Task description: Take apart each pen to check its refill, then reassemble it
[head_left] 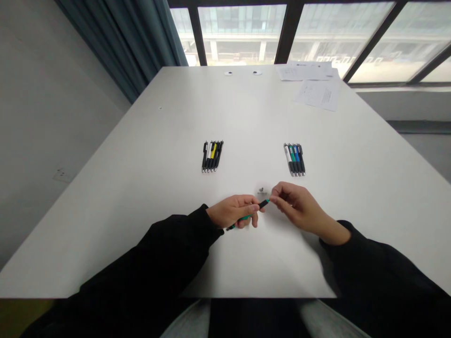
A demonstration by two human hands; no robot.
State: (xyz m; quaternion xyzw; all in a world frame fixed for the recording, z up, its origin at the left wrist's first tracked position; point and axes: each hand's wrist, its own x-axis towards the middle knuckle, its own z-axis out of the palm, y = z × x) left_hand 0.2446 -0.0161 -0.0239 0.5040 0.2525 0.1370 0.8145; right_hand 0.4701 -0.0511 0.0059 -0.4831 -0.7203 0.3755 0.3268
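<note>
My left hand (237,210) is closed around a green pen (245,217) with a black grip, which slants up to the right. Thumb and fingertips of my right hand (295,204) are pinched together at the pen's upper right end, where a bit of green shows past the black grip. Whatever lies between those fingertips is too small to make out. Just beyond the hands, a few small dark and metallic pieces (261,190) rest on the white table (169,188).
A row of several pens (212,156), black, white and yellow, lies at centre left. Another row (295,159), white, green, blue and black, lies at right. Papers (317,94) are spread at the far right by the window. Two oval fittings (257,72) sit near the far edge.
</note>
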